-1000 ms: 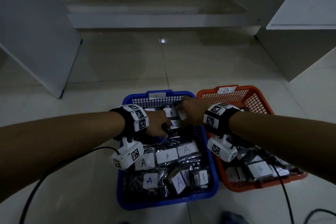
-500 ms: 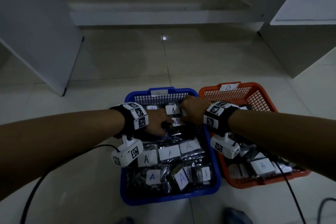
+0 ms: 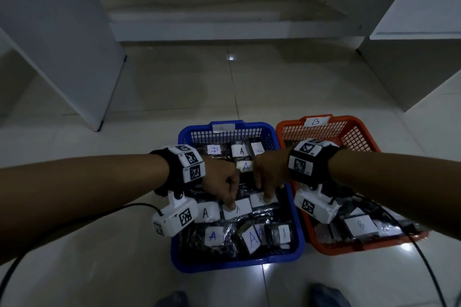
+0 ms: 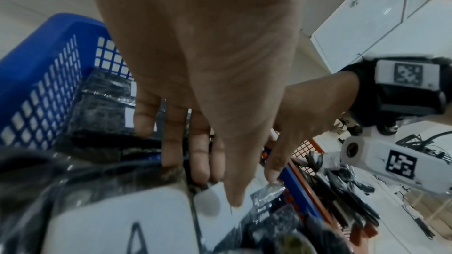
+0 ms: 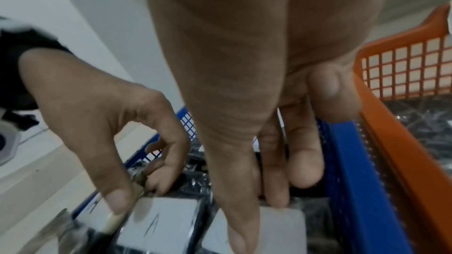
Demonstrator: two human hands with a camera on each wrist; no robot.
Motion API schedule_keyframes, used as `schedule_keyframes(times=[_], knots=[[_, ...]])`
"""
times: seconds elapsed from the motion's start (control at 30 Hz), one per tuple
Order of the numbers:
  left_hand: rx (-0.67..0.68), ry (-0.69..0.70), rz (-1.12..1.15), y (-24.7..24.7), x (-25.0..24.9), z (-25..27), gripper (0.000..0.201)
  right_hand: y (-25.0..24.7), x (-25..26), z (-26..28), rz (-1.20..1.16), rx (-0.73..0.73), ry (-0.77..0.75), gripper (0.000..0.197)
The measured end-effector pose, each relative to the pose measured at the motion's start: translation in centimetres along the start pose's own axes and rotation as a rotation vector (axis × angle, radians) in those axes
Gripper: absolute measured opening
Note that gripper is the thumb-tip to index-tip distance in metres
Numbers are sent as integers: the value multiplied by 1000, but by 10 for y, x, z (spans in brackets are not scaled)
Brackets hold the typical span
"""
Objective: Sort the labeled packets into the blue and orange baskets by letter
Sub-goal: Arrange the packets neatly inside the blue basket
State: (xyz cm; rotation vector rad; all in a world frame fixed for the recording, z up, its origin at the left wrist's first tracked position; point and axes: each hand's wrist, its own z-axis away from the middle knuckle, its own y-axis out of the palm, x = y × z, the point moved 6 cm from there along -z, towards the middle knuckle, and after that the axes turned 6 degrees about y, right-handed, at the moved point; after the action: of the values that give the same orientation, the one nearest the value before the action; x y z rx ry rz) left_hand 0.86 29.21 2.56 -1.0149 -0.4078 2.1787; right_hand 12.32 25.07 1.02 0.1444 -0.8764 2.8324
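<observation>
The blue basket [image 3: 297, 209], tagged A, is full of dark packets with white A labels. To its right, the orange basket [image 3: 364, 132], tagged B, holds B packets [image 3: 360, 224]. Both hands reach into the blue basket's middle row. My left hand [image 3: 230, 203] pinches the top edge of the centre A packet [image 3: 240, 210], thumb on its label [image 5: 159, 223]. My right hand [image 3: 265, 197] pinches the neighbouring A packet [image 3: 258, 201] on the right, with its thumb on the label [image 5: 281, 225] and fingers behind it.
A white panel [image 3: 74, 57] stands at the left and a white cabinet [image 3: 411, 57] at the right, with a low step [image 3: 224, 17] behind. Cables trail on the tiled floor [image 3: 74, 269] near both baskets. Shoe tips [image 3: 324, 296] show at the bottom edge.
Both hands have come back from the far row of the blue basket to its middle row. They now pinch two neighbouring A packets there.
</observation>
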Motion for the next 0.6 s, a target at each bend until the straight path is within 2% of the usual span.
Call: schedule_keyframes(times=[0.1, 0.27, 0.5, 0.6], knots=[[-28, -28, -12, 2, 1, 1, 32, 2, 2, 3, 79, -31, 5, 40], [-45, -18, -46, 6, 0, 3, 32, 6, 3, 8, 153, -75, -17, 53], [-66, 4, -26, 2, -2, 4, 30, -15, -14, 14, -60, -18, 1, 13], [-93, 11, 19, -3, 1, 6, 26, -40, -25, 19, -166, -78, 27, 4]])
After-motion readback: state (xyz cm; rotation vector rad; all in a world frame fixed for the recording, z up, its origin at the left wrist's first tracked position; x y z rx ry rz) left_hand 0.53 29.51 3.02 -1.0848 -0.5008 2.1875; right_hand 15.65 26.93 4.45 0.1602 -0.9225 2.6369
